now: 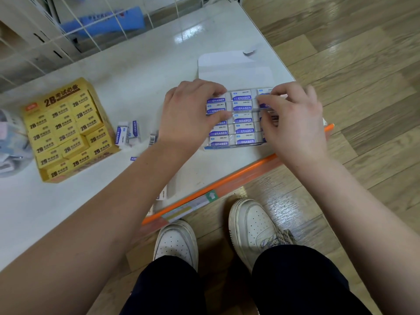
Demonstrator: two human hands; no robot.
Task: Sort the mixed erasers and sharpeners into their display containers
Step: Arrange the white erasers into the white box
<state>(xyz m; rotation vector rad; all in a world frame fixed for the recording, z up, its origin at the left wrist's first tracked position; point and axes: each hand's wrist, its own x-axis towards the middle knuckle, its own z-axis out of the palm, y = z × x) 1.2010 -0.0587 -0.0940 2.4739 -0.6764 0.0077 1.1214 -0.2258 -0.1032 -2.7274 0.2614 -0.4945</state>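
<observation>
White laminate shelf [141, 87], edged at the front by one orange price strip [227, 181], carries two display containers. On the right lies a shallow white cardboard display box [234, 64] with its lid flap folded back. It is filled with blue-and-white erasers [243, 120] in three columns: the middle column shows five, the left shows five partly under the fingers, and the right column is mostly hidden. On the left sits a yellow cardboard box [68, 130] of yellow 2B erasers, packed three across in several rows. Between the two boxes at least five loose erasers [123, 133] lie scattered on the shelf: two close to the yellow box, one showing a barcode, and two more along the left forearm. A clear round jar [11, 144] at the left edge is too blurred to read. The left hand [191, 114] reaches palm down over the left column, its fingers and thumb curled round the two farthest erasers there. The right hand [295, 123] arches over the right column and pinches one eraser [264, 103] between fingertips and thumb, at the far end of the box. Below, two white perforated shoes [176, 242] stand on a wood-pattern floor.
</observation>
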